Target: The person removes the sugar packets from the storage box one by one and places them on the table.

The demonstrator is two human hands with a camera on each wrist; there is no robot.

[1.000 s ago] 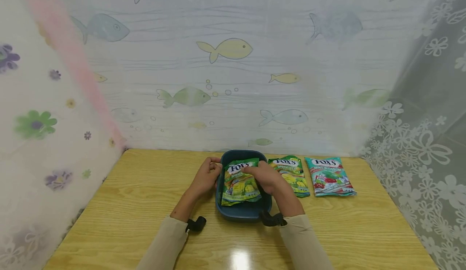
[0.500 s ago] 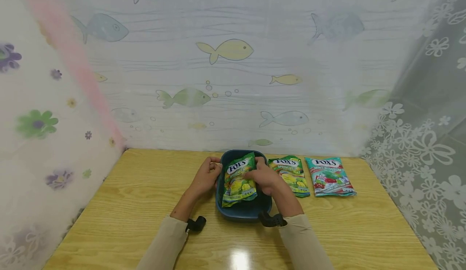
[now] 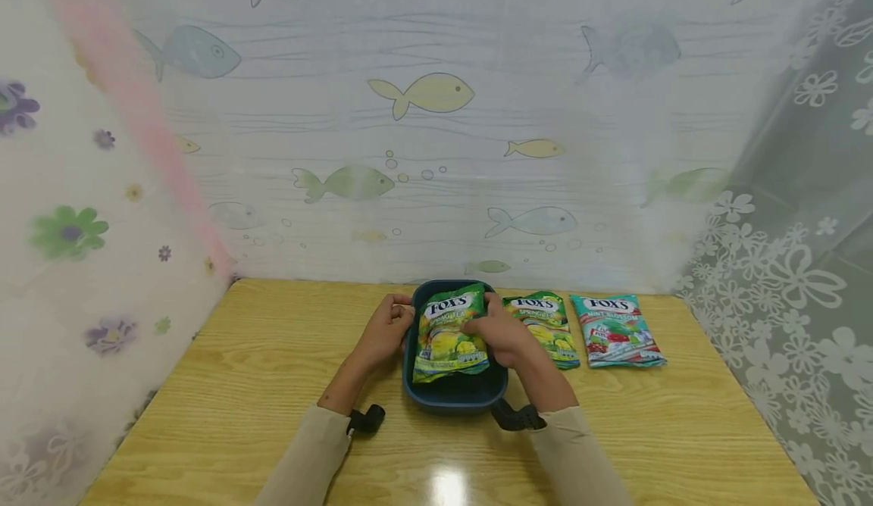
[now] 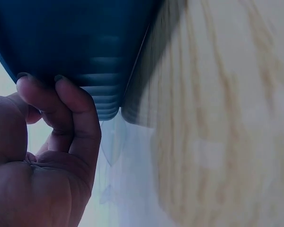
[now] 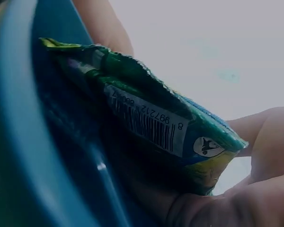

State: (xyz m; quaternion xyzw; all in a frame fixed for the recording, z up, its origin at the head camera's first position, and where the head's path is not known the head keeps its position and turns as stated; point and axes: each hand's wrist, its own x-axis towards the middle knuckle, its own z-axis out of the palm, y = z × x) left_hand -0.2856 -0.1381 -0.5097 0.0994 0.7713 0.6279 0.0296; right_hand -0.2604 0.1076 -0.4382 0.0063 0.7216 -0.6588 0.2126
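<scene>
A blue rectangular plastic basin (image 3: 453, 400) stands on the table. My right hand (image 3: 506, 332) pinches the right edge of a green-and-yellow candy bag (image 3: 449, 343), thumb on its front. The bag, printed FOX'S Spring Tea, is within the basin, its upper end near the far rim. In the right wrist view, the bag's barcoded back (image 5: 146, 120) faces the basin wall (image 5: 19, 113). On the left side, my left hand (image 3: 383, 333) holds the basin at its rim. Its curled fingertips (image 4: 35, 94) touch the ribbed outer wall (image 4: 85, 52) in the left wrist view.
Right of the basin lies another Spring Tea bag (image 3: 549, 339), partly behind my right hand. Beyond it lies a teal-and-red Mint Blossom candy bag (image 3: 619, 332). The wooden table (image 3: 259, 385) backs onto a fish-print curtain (image 3: 436, 210).
The right hand has lifted the bag's right side, tilted the bag, then brought it straighter within the basin. Its thumb has slid toward the bag's right edge. The left hand has stayed put.
</scene>
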